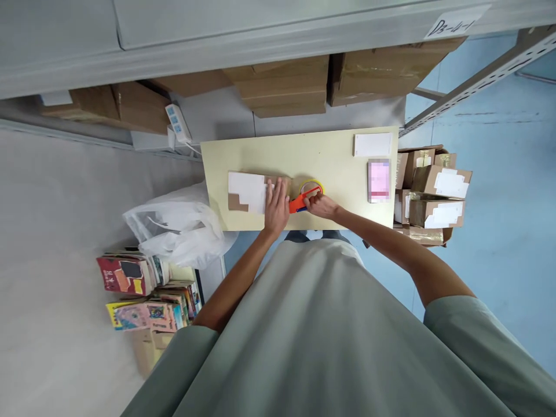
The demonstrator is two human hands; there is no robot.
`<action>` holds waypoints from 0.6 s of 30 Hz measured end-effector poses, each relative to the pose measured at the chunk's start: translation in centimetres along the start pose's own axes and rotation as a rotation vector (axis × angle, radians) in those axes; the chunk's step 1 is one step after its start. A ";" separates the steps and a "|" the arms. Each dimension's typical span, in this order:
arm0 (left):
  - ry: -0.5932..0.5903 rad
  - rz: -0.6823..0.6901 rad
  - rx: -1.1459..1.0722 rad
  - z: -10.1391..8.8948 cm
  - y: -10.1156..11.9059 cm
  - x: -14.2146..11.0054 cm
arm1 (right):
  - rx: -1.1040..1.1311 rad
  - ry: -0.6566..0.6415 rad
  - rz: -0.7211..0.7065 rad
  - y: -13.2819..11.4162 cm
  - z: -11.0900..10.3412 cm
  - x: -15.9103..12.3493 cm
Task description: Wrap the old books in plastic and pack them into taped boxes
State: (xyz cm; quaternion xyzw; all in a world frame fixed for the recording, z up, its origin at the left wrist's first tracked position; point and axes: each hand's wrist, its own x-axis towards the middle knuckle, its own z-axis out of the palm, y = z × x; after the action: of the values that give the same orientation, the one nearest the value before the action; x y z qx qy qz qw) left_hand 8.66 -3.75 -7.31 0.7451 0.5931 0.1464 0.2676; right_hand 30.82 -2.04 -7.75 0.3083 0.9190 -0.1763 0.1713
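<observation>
Carton (252, 188) lies on the pale table (278, 152), between 8 and 9 o'clock of its centre, mostly covered by a white label. Largest of all, a grey shelf (260, 47) spans 12 o'clock, marked D3-4-1 near 1 o'clock. Below it in size comes the table itself, mid-view, then big brown boxes (286, 87) under the shelf's edge at 12. Smaller labelled parcels (434, 179) pile up at 3 o'clock, just past the table; a white plastic bag (182, 231) slumps at 9, and books (156, 304) stand stacked at 8. On the carton's 3 o'clock end the left hand (277, 207) lies flat, fingers extended. Just beside it the right hand (320, 205) curls around the orange tape gun (299, 203); whether the gun's tip touches the carton, I cannot tell. Toward the table's 3 o'clock edge sits a blurred pink pack (379, 180), with a white oblong (372, 145) at 2.
</observation>
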 end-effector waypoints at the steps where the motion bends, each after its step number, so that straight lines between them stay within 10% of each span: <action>1: -0.027 0.019 0.026 -0.1 0.2 -0.5 | 0.011 -0.005 -0.028 -0.9 0.0 0.3; 11: 0.012 -0.022 0.151 -0.3 -1.5 0.4 | 0.115 0.026 0.077 -6.6 0.9 3.4; 18: 0.010 0.057 0.026 0.0 -1.8 0.1 | 0.035 -0.060 0.250 1.5 0.4 -1.9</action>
State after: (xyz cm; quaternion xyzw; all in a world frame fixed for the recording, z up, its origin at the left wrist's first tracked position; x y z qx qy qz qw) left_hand 7.20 -3.37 -8.32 0.7644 0.5748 0.1499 0.2506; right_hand 33.26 -2.02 -7.66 0.4178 0.8647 -0.1786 0.2140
